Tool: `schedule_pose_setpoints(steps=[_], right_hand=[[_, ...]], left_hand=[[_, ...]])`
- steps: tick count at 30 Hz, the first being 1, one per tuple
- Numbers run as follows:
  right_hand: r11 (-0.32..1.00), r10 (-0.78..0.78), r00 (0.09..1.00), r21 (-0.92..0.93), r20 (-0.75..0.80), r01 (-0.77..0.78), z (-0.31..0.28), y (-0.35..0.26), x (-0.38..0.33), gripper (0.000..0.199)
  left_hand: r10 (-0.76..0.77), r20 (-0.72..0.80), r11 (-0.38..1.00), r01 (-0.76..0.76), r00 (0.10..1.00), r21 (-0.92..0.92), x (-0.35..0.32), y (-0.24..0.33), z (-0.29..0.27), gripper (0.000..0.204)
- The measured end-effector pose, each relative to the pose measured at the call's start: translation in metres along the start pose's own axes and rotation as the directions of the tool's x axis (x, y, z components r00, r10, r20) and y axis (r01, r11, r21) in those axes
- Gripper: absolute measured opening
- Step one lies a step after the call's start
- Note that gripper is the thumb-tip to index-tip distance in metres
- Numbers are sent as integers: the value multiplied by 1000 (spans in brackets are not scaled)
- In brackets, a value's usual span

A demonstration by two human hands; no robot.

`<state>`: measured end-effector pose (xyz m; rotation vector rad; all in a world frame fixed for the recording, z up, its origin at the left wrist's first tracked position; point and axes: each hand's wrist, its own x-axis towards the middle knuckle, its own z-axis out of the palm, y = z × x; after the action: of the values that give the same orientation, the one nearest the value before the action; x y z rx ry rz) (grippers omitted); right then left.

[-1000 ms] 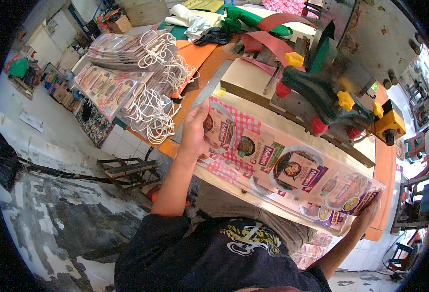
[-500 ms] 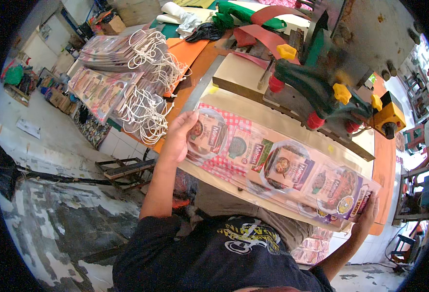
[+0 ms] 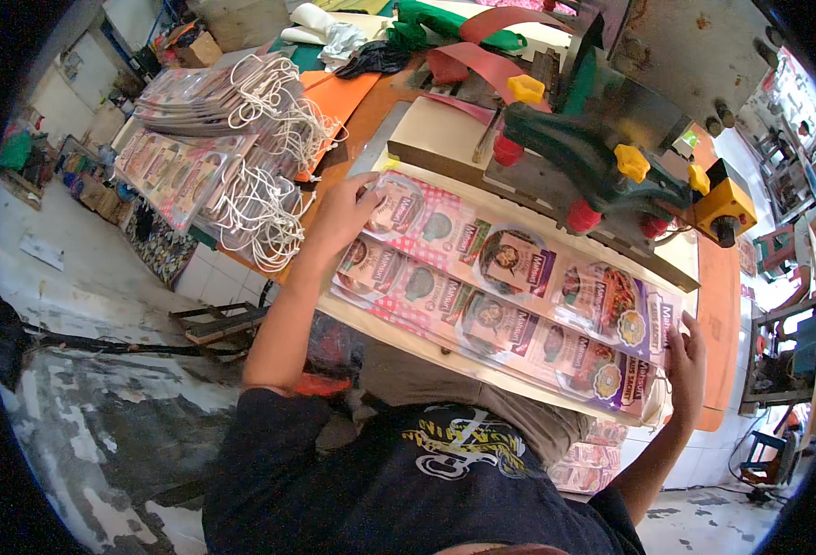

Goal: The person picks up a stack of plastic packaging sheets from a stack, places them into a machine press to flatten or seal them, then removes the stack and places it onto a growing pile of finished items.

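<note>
A long printed sheet (image 3: 511,254), glossy with pink checks and food pictures, lies slantwise before the machine's long straight bar (image 3: 542,217). My left hand (image 3: 345,215) pinches its left end, thumb on top. At the opposite end, my right hand (image 3: 687,363) has its fingers bent around the short edge. Closer to my body, more matching printed sheets (image 3: 426,294) lie overlapped on the pale work board (image 3: 352,303). The far long edge of the held sheet is close to the bar; whether they touch, I cannot tell.
Above the bar sits a machine with a dark green arm (image 3: 565,148), red and yellow knobs and a yellow control box (image 3: 724,205). Finished-looking printed pieces with white cords (image 3: 264,199) are piled at the left. Orange sheet (image 3: 338,97) and cloths lie behind.
Both hands have carried the top sheet away from my body toward the bar, uncovering the sheets beneath. The view has shifted slightly.
</note>
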<state>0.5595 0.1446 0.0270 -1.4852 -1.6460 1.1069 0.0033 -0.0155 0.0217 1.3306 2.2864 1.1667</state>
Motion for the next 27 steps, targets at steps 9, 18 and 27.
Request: schedule_pose_setpoints(steps=[9,18,27], right_hand=[[918,-179,984,-361,-13,162,18,3,17,39],[885,-230,968,-434,-96,168,27,1,11,32],[867,-187,980,-481,-71,131,10,-2,10,36]], left_hand=[[94,-91,985,-79,991,154,11,-27,25,40],[80,-25,900,-61,996,431,4,-13,19,37],[28,-4,906,-24,1000,422,11,-21,22,43]])
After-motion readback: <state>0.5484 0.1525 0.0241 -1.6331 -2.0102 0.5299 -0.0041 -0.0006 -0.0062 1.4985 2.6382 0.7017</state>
